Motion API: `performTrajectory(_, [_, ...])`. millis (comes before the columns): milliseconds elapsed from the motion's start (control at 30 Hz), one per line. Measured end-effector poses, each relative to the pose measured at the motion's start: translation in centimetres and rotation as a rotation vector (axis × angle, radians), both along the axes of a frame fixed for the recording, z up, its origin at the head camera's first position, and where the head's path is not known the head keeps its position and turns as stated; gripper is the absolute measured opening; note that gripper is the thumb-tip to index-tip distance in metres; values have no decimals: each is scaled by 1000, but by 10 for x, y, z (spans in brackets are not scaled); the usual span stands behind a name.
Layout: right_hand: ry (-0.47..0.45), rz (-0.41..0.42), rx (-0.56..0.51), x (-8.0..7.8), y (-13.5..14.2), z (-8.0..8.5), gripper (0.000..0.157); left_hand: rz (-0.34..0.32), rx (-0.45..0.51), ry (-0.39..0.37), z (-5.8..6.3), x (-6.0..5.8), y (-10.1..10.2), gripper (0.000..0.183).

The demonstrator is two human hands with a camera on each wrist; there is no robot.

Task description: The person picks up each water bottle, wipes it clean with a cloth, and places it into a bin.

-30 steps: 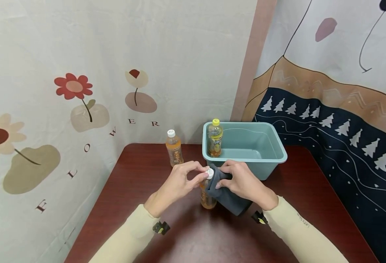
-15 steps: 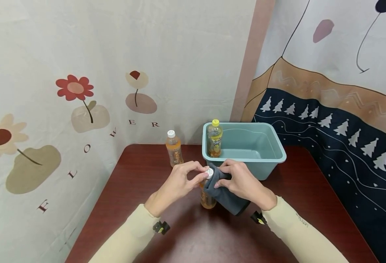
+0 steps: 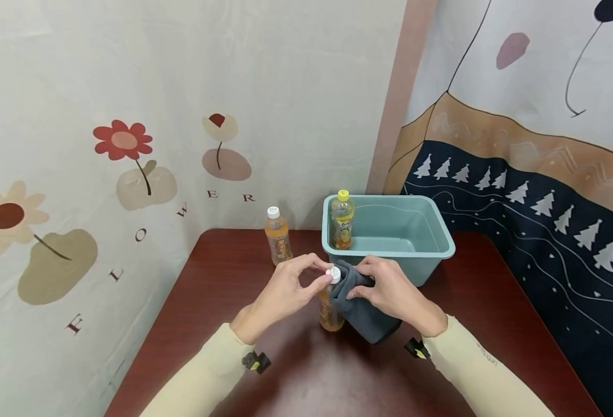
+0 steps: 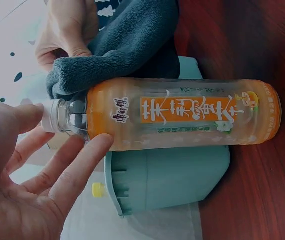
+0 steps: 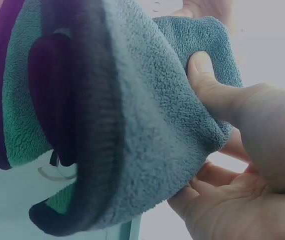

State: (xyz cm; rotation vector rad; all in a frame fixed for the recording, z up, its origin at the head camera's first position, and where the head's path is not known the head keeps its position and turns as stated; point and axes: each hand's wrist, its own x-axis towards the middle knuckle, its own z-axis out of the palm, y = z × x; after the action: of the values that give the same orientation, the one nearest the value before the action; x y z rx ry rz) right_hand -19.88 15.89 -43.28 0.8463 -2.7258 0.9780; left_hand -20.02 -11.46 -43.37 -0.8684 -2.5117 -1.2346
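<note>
An orange-labelled tea bottle (image 4: 182, 115) stands upright on the table, partly covered by the cloth in the head view. My left hand (image 3: 288, 289) pinches its white cap (image 3: 334, 274) between thumb and fingers; in the left wrist view other fingers lie along the neck and shoulder. My right hand (image 3: 392, 289) grips a dark grey-blue cloth (image 5: 157, 115) by a bunched fold, thumb on top. That fold lies against the bottle's neck and shoulder, while the rest of the cloth hangs down to the right of the bottle.
Behind the hands stands a pale teal plastic bin (image 3: 390, 253). A yellow-capped bottle (image 3: 342, 223) is upright in its left end. Left of the bin, another white-capped tea bottle (image 3: 278, 240) stands on the dark red table (image 3: 223, 272), near the printed wall cloth.
Both hands keep their holds on the cap and the cloth. The right hand and cloth have shifted very slightly to the right; the bottle stays nearly in place.
</note>
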Motion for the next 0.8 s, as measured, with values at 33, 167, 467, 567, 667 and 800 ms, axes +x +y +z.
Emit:
performTrajectory(33, [-8, -11, -2, 1, 2, -1, 37, 0, 0, -12, 0, 1, 1, 17])
performTrajectory(167, [-29, -35, -10, 5, 11, -3, 36, 13, 18, -42, -2, 3, 3, 26])
performTrajectory(467, [-9, -52, -24, 7, 21, -4, 34, 36, 61, 31, -2, 5, 12, 35])
performTrajectory(567, [-15, -52, -30, 7, 22, -4, 35, 30, 45, 51, 1, 5, 12, 32])
performTrajectory(667, [-19, -48, -37, 7, 23, -4, 35, 9, 27, 39, 4, 4, 10, 31])
performTrajectory(800, [-21, -56, -49, 7, 21, -4, 48, -9, 4, 5, 6, 1, 4, 34])
